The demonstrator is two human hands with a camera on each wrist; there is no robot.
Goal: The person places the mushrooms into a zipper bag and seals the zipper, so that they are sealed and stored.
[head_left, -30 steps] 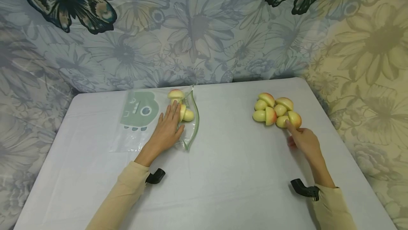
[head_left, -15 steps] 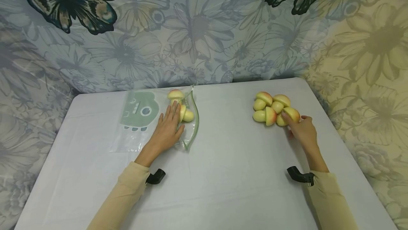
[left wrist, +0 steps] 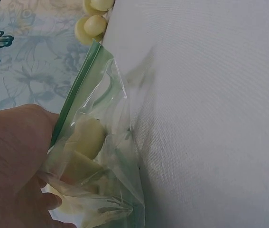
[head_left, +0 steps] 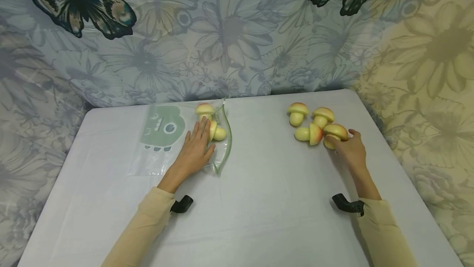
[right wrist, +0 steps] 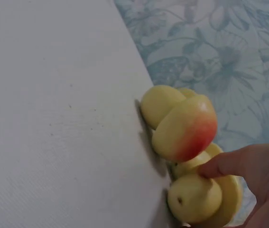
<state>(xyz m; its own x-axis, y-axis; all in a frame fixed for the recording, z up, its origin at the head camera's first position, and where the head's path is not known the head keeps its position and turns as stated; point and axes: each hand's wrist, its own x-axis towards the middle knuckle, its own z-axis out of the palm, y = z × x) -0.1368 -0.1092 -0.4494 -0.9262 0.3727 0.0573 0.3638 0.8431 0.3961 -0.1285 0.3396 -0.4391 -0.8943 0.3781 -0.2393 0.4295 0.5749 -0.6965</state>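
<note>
A clear zip bag with a green creature print and green zip edge lies at the left. Inside it are toy mushrooms with yellow stems and reddish-yellow caps. My left hand rests on the bag with its fingers extended, covering part of the contents. To the right, my right hand pinches a mushroom, its thumb on the stem and other fingers mostly hidden behind the cap. Beside it lie more loose mushrooms: one with a red-tinged cap, one farther back, one at the back left.
The white table has its back edge against a curtain printed with flowers and butterflies. The loose mushrooms sit toward the table's back right corner. Black wrist mounts stick out at both sleeves.
The loose mushrooms have spread apart, the back left one shifting left and away. The mushroom at my right hand has turned, its cap now facing away. My left hand stays put.
</note>
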